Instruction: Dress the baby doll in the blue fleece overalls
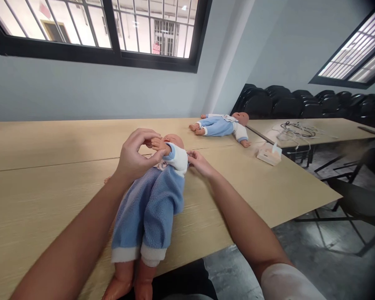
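A baby doll (153, 200) in a fleecy blue and white outfit lies on its back on the table, its feet toward me at the front edge. My left hand (137, 152) is closed around the doll's raised forearm near the cuff, with the doll's small hand showing by my fingers. On the other side, my right hand (200, 163) pinches at the doll's white sleeve or shoulder; its fingertips are partly hidden behind the cloth. The doll's head is partly covered by its own raised arm.
A second doll (220, 126) in similar clothes lies farther back on the wooden table (50, 208). A tissue box (269, 153) stands at the right. Beyond are tangled cables (296, 131) on another table, stacked black chairs (284, 104) and a folding chair (362, 196).
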{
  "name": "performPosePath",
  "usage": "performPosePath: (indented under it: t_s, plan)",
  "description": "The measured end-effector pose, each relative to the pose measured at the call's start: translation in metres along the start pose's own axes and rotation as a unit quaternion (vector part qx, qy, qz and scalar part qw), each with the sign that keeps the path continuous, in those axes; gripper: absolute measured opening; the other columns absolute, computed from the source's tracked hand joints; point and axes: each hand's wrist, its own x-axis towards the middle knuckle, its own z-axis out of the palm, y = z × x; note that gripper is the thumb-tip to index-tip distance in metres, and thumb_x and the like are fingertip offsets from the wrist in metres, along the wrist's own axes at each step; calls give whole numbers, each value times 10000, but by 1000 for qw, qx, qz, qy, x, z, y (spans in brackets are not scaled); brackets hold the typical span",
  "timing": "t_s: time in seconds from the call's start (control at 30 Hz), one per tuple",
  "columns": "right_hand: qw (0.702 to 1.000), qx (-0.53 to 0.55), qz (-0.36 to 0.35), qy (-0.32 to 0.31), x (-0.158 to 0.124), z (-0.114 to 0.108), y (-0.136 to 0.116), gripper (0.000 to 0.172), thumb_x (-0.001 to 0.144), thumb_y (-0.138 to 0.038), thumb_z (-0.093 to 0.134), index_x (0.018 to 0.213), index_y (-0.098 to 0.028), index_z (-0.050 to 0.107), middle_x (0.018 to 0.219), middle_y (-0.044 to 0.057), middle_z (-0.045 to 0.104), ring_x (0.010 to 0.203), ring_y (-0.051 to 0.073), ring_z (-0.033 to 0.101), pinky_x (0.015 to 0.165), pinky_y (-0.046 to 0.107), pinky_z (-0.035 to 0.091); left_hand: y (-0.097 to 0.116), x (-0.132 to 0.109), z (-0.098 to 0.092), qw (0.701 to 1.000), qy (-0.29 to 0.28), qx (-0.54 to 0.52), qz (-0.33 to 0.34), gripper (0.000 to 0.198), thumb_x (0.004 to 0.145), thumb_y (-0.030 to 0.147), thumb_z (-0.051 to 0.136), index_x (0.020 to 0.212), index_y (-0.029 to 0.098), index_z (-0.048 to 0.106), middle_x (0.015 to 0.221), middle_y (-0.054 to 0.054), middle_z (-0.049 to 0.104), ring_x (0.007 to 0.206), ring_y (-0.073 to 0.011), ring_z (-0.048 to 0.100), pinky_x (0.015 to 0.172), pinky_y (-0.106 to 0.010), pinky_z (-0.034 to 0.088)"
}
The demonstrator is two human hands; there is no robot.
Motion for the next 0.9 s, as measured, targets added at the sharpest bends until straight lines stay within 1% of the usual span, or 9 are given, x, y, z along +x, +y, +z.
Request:
performPosePath:
  t_s: [0.07, 0.1, 0.17, 0.27, 0.37, 0.47, 0.63, 0.73, 0.9]
  plan:
    - [998, -31, -44, 23, -6, -14, -12, 390, 856, -557, 729, 823, -215, 544, 728, -38, 519, 698, 141, 488, 670, 266, 415, 2, 1, 2, 1000, 21, 23, 0, 254, 795, 216, 726, 1045, 214, 679, 1072, -47, 717, 1062, -217, 672, 916, -373, 586]
    - [997, -50, -55, -1, -9, -20, -18, 406, 887, -574, 693, 787, -211, 542, 699, -39, 490, 671, 137, 454, 656, 268, 393, 2, 1, 3, 999, 33, 32, -2, 247, 801, 213, 723, 1044, 215, 678, 1073, -48, 715, 1064, -217, 672, 911, -372, 589]
    - [987, -87, -35, -131, -16, -28, -29, 441, 930, -605, 632, 784, -189, 617, 710, -14, 536, 657, 138, 440, 649, 281, 376, 2, 1, 5, 998, 52, 41, -10, 240, 814, 209, 723, 1049, 220, 676, 1089, -52, 707, 1076, -219, 670, 909, -375, 592]
    - [940, -113, 25, -320, -24, -26, -38, 412, 897, -578, 703, 961, -172, 741, 897, 28, 674, 744, 151, 525, 696, 286, 400, 1, 1, 7, 997, 64, 45, -23, 249, 819, 202, 736, 1060, 229, 677, 1114, -55, 694, 1099, -224, 663, 933, -388, 590]
    - [916, -93, 31, -389, -25, -16, -36, 364, 854, -522, 778, 934, -170, 734, 885, 3, 657, 793, 147, 542, 758, 283, 407, 0, 0, 6, 997, 63, 47, -27, 255, 817, 198, 746, 1060, 235, 677, 1111, -54, 690, 1097, -227, 660, 932, -393, 591]
    - [923, -75, 23, -376, -22, -14, -32, 404, 871, -549, 762, 817, -160, 670, 775, -19, 576, 735, 133, 485, 725, 275, 385, -1, 0, 5, 997, 59, 50, -22, 259, 815, 196, 747, 1059, 241, 674, 1109, -52, 696, 1093, -229, 659, 925, -397, 587]
    - [954, -91, 27, -284, -15, -24, -20, 462, 905, -612, 704, 833, -159, 646, 748, -12, 558, 697, 131, 459, 671, 265, 368, -2, -1, 4, 997, 46, 61, -3, 246, 801, 204, 726, 1037, 235, 662, 1077, -43, 710, 1076, -230, 664, 946, -405, 575]
    - [957, -96, 54, -270, -12, -23, -12, 438, 893, -596, 716, 877, -159, 691, 724, -5, 595, 645, 129, 460, 622, 259, 371, 1, -3, 6, 998, 20, 64, 9, 248, 799, 231, 733, 1036, 227, 660, 1075, -50, 718, 1066, -234, 667, 952, -410, 570]
    - [963, -77, 52, -253, -13, -21, -16, 346, 892, -420, 722, 1159, -203, 765, 1073, 56, 747, 894, 206, 627, 763, 300, 490, 14, -9, 19, 996, -74, 19, 54, 299, 835, 294, 764, 1105, 232, 654, 1138, -76, 704, 1115, -251, 664, 998, -435, 555]
